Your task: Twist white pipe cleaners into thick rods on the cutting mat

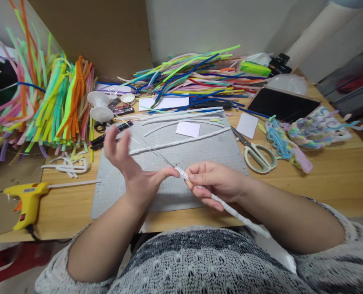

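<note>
My right hand (213, 181) pinches a white twisted pipe cleaner (235, 214) near its coiled tip, and the long tail runs down to the lower right. My left hand (135, 171) is spread, its raised fingers blurred by motion and its thumb stretched out to the tip. A thin clear thread (158, 154) runs from that tip up and left, passing behind the left fingers toward a white spool (101, 107). Under both hands lies a grey cutting mat (166, 192). Another white twisted stem (181, 141) rests across it.
Scissors (257, 157) lie at the right, near finished pastel braided pieces (314, 128) and a dark-screened tablet (284, 104). A yellow glue gun (30, 200) is at the left. Bundles of coloured pipe cleaners (56, 102) stand behind it, and more loose ones (187, 77) are heaped along the back.
</note>
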The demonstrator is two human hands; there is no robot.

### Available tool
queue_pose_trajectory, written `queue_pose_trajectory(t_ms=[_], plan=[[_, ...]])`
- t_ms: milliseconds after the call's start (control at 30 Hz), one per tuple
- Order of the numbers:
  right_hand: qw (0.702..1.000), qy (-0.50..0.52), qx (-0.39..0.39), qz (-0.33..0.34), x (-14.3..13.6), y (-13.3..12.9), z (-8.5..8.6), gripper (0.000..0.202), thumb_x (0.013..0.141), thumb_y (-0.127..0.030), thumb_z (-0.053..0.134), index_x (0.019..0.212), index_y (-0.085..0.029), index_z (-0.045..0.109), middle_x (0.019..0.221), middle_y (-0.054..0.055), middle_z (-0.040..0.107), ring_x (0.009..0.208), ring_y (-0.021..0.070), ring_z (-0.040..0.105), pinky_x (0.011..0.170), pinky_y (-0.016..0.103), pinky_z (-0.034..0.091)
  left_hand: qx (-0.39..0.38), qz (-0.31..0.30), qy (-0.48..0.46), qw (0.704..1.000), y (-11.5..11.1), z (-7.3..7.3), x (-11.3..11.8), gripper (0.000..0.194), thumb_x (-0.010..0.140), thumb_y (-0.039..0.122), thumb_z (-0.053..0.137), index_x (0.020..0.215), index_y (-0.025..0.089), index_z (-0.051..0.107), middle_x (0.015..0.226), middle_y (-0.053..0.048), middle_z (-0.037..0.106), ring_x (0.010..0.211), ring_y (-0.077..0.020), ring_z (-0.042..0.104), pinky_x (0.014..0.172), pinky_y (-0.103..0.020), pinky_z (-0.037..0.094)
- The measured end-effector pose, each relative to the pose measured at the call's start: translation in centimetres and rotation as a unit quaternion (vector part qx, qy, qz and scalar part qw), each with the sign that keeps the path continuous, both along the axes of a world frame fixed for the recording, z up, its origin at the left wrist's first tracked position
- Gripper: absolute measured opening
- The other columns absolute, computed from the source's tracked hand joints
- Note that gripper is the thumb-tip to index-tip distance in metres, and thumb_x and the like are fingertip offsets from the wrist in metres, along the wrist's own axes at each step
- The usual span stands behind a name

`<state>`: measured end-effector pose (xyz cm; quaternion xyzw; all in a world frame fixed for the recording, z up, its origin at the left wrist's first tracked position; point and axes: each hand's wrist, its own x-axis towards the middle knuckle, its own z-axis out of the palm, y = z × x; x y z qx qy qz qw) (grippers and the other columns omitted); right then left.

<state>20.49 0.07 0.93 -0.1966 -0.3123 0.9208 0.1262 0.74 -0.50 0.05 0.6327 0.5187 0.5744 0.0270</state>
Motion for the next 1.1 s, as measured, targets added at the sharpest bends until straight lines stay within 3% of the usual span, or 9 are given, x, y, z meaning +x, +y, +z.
queue_pose_trajectory(t_ms=[100, 200, 267, 367, 567, 667, 800, 967, 1100], plan=[[0.999, 0.005, -0.033, 0.035, 0.2, 0.5, -0.3, 0.017, 0.087, -0.029, 0.051, 0.078, -0.014, 0.051, 0.046, -0.009, 0.048, 0.029, 0.0053, 0.048, 0.026, 0.011, 0.032, -0.032, -0.093, 0.122, 0.988, 0.4, 0.5, -1.2, 0.05, 0.056, 0.052, 0.078, 0.099, 0.03, 0.063, 0.123, -0.003, 0.056, 0.132, -0.0303, 0.033, 0.108, -0.047, 0.023], [0.995, 0.01, -0.059, 0.076, 0.4, 1.0, -0.8, 0.015, 0.087, -0.027, 0.051, 0.081, -0.014, 0.051, 0.047, -0.008, 0.048, 0.03, 0.0058, 0.05, 0.027, 0.011, 0.033, -0.038, -0.217, 0.232, 0.947, 0.9, 0.8, -2.0, 0.018, 0.07, 0.044, 0.071, 0.08, 0.029, 0.067, 0.088, 0.001, 0.07, 0.098, -0.0211, 0.062, 0.102, -0.042, 0.034], [0.994, 0.008, -0.063, 0.087, 0.5, 1.3, -1.0, 0.014, 0.086, -0.026, 0.052, 0.081, -0.014, 0.05, 0.047, -0.008, 0.048, 0.031, 0.0059, 0.05, 0.027, 0.011, 0.033, -0.053, -0.269, 0.262, 0.925, 1.2, 1.0, -2.2, 0.012, 0.077, 0.039, 0.066, 0.078, 0.027, 0.068, 0.078, 0.001, 0.071, 0.077, -0.0155, 0.065, 0.086, -0.033, 0.044], [0.994, -0.003, -0.055, 0.095, 0.5, 1.7, -1.1, 0.015, 0.084, -0.027, 0.055, 0.079, -0.013, 0.051, 0.047, -0.008, 0.05, 0.03, 0.0055, 0.05, 0.027, 0.01, 0.033, -0.092, -0.305, 0.27, 0.909, 1.3, 1.5, -2.1, 0.014, 0.082, 0.033, 0.06, 0.08, 0.023, 0.068, 0.078, -0.003, 0.071, 0.07, -0.0138, 0.064, 0.067, -0.026, 0.046], [0.995, -0.013, -0.024, 0.094, 0.8, 2.2, -0.9, 0.015, 0.083, -0.026, 0.053, 0.078, -0.013, 0.052, 0.048, -0.007, 0.051, 0.029, 0.005, 0.047, 0.026, 0.012, 0.031, -0.234, -0.346, 0.234, 0.878, 0.7, 3.3, -1.4, 0.017, 0.084, 0.025, 0.053, 0.076, 0.019, 0.066, 0.075, -0.004, 0.067, 0.071, -0.0132, 0.06, 0.064, -0.024, 0.045], [0.999, -0.006, -0.005, 0.035, 1.0, 2.5, -0.8, 0.022, 0.084, -0.034, 0.05, 0.079, -0.012, 0.054, 0.049, -0.005, 0.052, 0.033, 0.007, 0.051, 0.029, 0.014, 0.035, -0.375, -0.317, 0.106, 0.864, 0.3, 4.0, -0.6, 0.016, 0.079, 0.03, 0.06, 0.069, 0.017, 0.062, 0.059, -0.002, 0.061, 0.053, -0.0106, 0.054, 0.05, -0.021, 0.039], [0.983, -0.033, 0.104, -0.15, 0.3, 2.0, -0.6, 0.02, 0.081, -0.034, 0.056, 0.087, -0.014, 0.057, 0.064, -0.002, 0.06, 0.052, 0.0099, 0.062, 0.043, 0.018, 0.046, -0.511, -0.288, -0.202, 0.785, 0.4, 4.1, 1.2, 0.023, 0.069, 0.035, 0.069, 0.066, 0.016, 0.057, 0.048, 0.002, 0.055, 0.041, -0.0071, 0.045, 0.039, -0.018, 0.029], [0.938, -0.062, 0.185, -0.288, -0.9, 1.3, -0.8, 0.023, 0.078, -0.032, 0.065, 0.094, -0.02, 0.054, 0.092, 0.0, 0.064, 0.086, 0.0115, 0.064, 0.075, 0.024, 0.052, -0.455, -0.244, -0.459, 0.723, 1.8, 2.8, 4.2, 0.026, 0.058, 0.026, 0.078, 0.063, 0.014, 0.055, 0.062, 0.001, 0.061, 0.055, -0.0075, 0.055, 0.049, -0.018, 0.042], [0.945, -0.042, 0.162, -0.282, -0.9, 1.6, -1.1, 0.026, 0.078, -0.041, 0.064, 0.09, -0.019, 0.056, 0.083, 0.001, 0.067, 0.076, 0.0113, 0.065, 0.072, 0.025, 0.052, -0.434, -0.216, -0.525, 0.7, 2.5, 1.8, 6.4, 0.026, 0.061, 0.024, 0.076, 0.065, 0.015, 0.052, 0.054, 0.005, 0.054, 0.042, -0.0059, 0.048, 0.037, -0.016, 0.033]])
